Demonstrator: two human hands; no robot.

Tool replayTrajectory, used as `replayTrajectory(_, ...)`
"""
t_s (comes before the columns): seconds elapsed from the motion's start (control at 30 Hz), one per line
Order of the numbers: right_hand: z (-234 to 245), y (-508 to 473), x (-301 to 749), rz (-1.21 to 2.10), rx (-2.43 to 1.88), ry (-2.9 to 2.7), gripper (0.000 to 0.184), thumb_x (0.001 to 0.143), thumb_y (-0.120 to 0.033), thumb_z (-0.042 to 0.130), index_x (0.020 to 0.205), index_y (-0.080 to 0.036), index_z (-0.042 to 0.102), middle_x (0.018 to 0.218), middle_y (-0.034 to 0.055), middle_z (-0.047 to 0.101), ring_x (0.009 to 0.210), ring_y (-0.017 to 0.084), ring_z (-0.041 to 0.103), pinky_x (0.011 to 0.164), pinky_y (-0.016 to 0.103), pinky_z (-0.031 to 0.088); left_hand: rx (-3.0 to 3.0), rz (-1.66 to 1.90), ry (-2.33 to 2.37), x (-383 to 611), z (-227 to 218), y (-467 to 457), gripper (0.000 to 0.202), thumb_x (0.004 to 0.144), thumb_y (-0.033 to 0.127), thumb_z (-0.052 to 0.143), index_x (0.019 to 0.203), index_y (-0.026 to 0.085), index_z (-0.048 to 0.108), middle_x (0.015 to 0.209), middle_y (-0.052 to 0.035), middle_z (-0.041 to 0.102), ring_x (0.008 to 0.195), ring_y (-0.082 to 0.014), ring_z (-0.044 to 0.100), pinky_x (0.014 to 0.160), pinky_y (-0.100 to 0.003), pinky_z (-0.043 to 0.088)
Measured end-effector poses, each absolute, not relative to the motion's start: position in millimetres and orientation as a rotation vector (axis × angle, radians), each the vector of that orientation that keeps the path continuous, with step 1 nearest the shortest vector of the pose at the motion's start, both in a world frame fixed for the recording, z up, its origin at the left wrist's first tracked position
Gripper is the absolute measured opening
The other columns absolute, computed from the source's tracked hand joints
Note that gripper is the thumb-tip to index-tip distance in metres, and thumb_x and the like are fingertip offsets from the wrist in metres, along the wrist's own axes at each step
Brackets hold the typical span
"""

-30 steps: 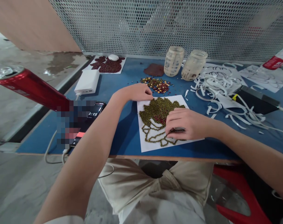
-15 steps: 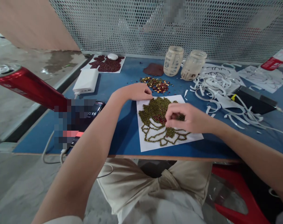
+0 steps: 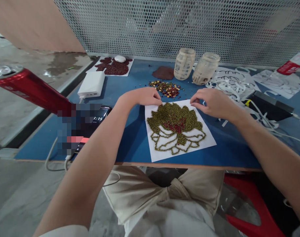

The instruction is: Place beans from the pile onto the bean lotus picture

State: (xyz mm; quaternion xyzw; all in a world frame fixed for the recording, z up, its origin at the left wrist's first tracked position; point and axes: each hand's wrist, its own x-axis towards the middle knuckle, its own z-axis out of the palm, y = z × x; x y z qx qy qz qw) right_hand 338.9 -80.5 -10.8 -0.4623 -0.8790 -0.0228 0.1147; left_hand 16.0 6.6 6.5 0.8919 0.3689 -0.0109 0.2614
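A white sheet of paper (image 3: 157, 154) lies on the blue table, bearing a flower picture made of green beans (image 3: 166, 113). Dark red beans (image 3: 176, 126) fill its middle, and the lower petals show white inside green bean outlines. My left hand (image 3: 150, 97) is closed at the sheet's top left edge, thumb and fingers pinched on the paper. At the top right corner, my right hand (image 3: 209, 102) has its thumb and fingertips closed on the paper. Beyond the sheet, between the hands, lies a pile of mixed beans (image 3: 167, 89).
Two jars (image 3: 184, 64) stand behind the bean pile, beside a brown patch (image 3: 163, 72). Paper strips (image 3: 231, 87) and a black box (image 3: 270, 105) are at right. A white power bank (image 3: 92, 84), phone (image 3: 100, 117) and red can (image 3: 31, 87) are at left. A perforated metal screen (image 3: 140, 29) rises behind.
My right hand has moved from over the flower's middle, away and right, to the sheet's top right corner, uncovering the red beans. The left hand has stayed; the sheet has barely shifted.
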Motion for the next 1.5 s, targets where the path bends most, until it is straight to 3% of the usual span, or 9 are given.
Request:
replayTrajectory(0.17, -26, -68, 328, -0.163, -1.394, -2.417, 0.034, 0.108, -0.037, 0.05, 0.123, -0.027, 0.079, 0.128, 0.0111, 0.079, 0.118, 0.035, 0.069, 0.102, 0.052, 0.05, 2.434, -0.027, 0.978, 16, 6, 6, 0.02, 0.073, 0.038, 0.061, 0.065, 0.021, 0.068, 0.065, -0.0013, 0.056, 0.064, -0.0161, 0.044, 0.065, -0.035, 0.03)
replayTrajectory(0.33, -39, -51, 329, -0.149, -1.443, -2.417, 0.028, 0.105, -0.039, 0.056, 0.103, -0.027, 0.081, 0.115, 0.0115, 0.08, 0.108, 0.036, 0.069, 0.099, 0.056, 0.049, 2.423, -0.02, 1.001, 17, 8, 3, 0.022, 0.072, 0.038, 0.061, 0.068, 0.02, 0.074, 0.067, -0.0027, 0.061, 0.066, -0.0172, 0.048, 0.066, -0.035, 0.031)
replayTrajectory(0.57, -27, -58, 324, -0.236, -1.405, -2.418, 0.017, 0.102, -0.032, 0.056, 0.093, -0.023, 0.068, 0.1, 0.0141, 0.074, 0.099, 0.034, 0.064, 0.092, 0.051, 0.046, 2.416, -0.023, 1.002, 18, 6, 5, 0.02, 0.071, 0.035, 0.061, 0.067, 0.02, 0.074, 0.066, -0.0032, 0.059, 0.065, -0.017, 0.047, 0.067, -0.035, 0.032)
replayTrajectory(0.73, -3, -112, 295, 0.184, -0.812, -2.549, 0.008, 0.101, -0.025, 0.066, 0.093, -0.025, 0.065, 0.094, 0.0035, 0.075, 0.092, 0.024, 0.066, 0.09, 0.042, 0.048, 2.429, -0.021, 0.974, 18, 4, 7, 0.022, 0.074, 0.037, 0.06, 0.064, 0.019, 0.07, 0.065, -0.0022, 0.054, 0.065, -0.0164, 0.046, 0.066, -0.035, 0.031)
replayTrajectory(0.9, -4, -154, 264, 0.307, -0.448, -2.728, 0.015, 0.106, -0.02, 0.064, 0.092, -0.022, 0.07, 0.093, 0.004, 0.076, 0.087, 0.02, 0.063, 0.084, 0.036, 0.048, 2.431, -0.02, 0.978, 19, 7, 3, 0.02, 0.073, 0.034, 0.061, 0.063, 0.019, 0.071, 0.064, -0.0009, 0.045, 0.064, -0.0142, 0.037, 0.067, -0.034, 0.028)
replayTrajectory(1.23, -4, -152, 265, 0.383, -0.435, -2.83, 0.022, 0.113, -0.024, 0.058, 0.097, -0.023, 0.074, 0.098, 0.0049, 0.077, 0.091, 0.021, 0.063, 0.085, 0.038, 0.046, 2.413, -0.025, 1.004, 19, 6, 5, 0.017, 0.072, 0.032, 0.063, 0.059, 0.021, 0.065, 0.065, -0.0014, 0.042, 0.063, -0.0159, 0.036, 0.065, -0.037, 0.025)
replayTrajectory(1.5, -5, -147, 268, 0.62, -0.544, -2.74, 0.018, 0.11, -0.032, 0.066, 0.098, -0.021, 0.072, 0.097, 0.0056, 0.074, 0.091, 0.022, 0.06, 0.089, 0.039, 0.043, 2.424, -0.036, 0.992, 18, 6, 6, 0.018, 0.073, 0.034, 0.061, 0.061, 0.021, 0.064, 0.066, -0.0004, 0.042, 0.064, -0.0153, 0.036, 0.065, -0.035, 0.027)
